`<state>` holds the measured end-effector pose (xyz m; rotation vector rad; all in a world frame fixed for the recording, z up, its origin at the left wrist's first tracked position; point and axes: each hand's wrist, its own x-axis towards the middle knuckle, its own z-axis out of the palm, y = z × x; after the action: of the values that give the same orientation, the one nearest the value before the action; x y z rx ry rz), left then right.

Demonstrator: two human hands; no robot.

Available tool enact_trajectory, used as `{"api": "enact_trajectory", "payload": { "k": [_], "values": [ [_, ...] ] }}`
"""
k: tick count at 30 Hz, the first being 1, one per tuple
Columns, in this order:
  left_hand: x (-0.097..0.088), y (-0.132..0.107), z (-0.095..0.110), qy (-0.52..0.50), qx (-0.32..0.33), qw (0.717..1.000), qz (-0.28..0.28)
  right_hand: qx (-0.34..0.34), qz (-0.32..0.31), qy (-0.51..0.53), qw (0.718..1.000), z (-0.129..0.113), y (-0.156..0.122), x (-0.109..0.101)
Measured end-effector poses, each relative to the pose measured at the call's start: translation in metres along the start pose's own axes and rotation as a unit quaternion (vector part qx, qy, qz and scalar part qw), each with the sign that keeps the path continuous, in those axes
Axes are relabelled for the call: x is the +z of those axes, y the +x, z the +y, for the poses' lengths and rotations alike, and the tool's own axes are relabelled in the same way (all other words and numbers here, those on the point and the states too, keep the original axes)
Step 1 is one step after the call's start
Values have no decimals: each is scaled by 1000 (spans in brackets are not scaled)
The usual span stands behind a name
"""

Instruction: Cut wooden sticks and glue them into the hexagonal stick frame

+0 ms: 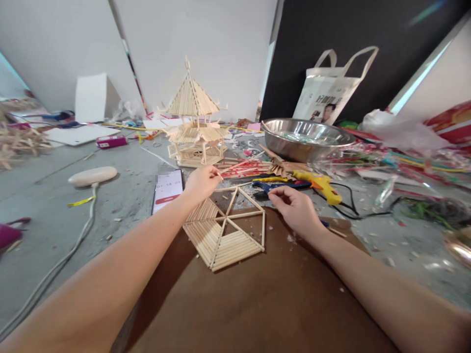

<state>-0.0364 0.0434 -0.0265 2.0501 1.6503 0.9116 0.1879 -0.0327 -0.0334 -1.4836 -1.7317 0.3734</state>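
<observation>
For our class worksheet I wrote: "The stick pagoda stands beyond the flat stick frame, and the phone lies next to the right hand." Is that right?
Not quite: the phone lies next to the left hand, not the right, as the head view shows. The stick pagoda does stand beyond the flat stick frame.

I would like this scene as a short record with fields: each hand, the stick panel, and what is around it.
Left hand: at the panel's far left side; whether it grips something is unclear
Right hand: right of the panel, fingertips together, near a blue-handled tool
Stick panel: spoked frame, some sections filled with sticks, right side open
Under panel: brown sheet, at least partly
Left of panel: phone
Behind: pagoda-shaped model, metal bowl
Beyond right hand: yellow glue gun
</observation>
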Motion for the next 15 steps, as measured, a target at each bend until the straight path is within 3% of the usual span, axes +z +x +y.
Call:
{"api": "enact_trajectory", "payload": {
  "k": [4,9,15],
  "values": [
    [-3,0,1,22,-8,1000,9,-4,4,-3,1000,0,0,2],
    [-4,-3,11,39,33,998,48,6,13,57,998,0,4,0],
    [-8,-10,30,45,110,991,68,83,56,211,972,-6,25,-30]
  ]
}}
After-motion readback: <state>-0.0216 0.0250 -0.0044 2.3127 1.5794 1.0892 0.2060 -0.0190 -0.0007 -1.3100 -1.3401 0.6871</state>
